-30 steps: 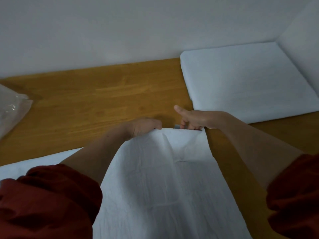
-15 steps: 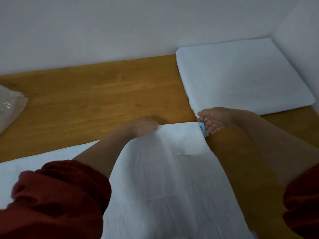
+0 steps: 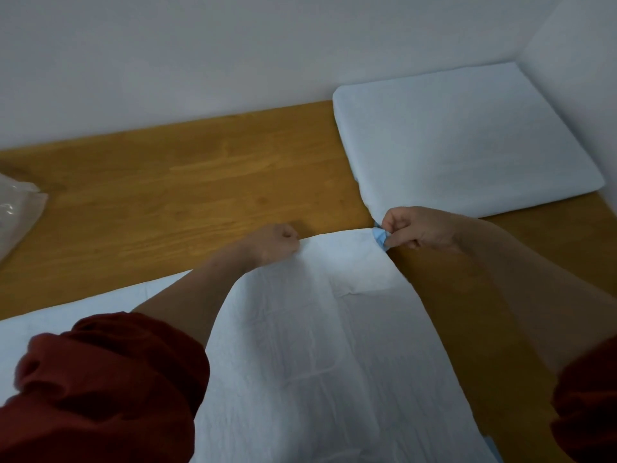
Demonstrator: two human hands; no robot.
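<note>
Thin white crinkled sheet (image 3: 317, 345): lies flat on the brown wooden table (image 3: 200, 182), running from the bottom centre of the frame up to the middle, where its far edge ends; fold creases cross its surface, and a pale blue underside shows at the far right corner. Left hand (image 3: 277, 243): centre of the frame, fingers curled into a fist on the far edge of the sheet near its left corner, gripping it. Right hand (image 3: 417, 228): right of centre, fingers and thumb curled, pinching the bunched blue corner of the same sheet; the hand sits just in front of the nearest corner of the stack listed next. Thick square stack of folded white sheets (image 3: 467, 138): upper right of the frame, resting on the table against the white wall (image 3: 233, 55) and into the room corner. Clear crumpled plastic bag (image 3: 16, 215): left edge of the frame, on the table, well apart from both hands. White flat layer (image 3: 66, 312): lower left, under the left forearm; whether it belongs to the same sheet cannot be told. Dark red rolled-up sleeves (image 3: 110, 389): bottom left and bottom right corners, both forearms bare.
</note>
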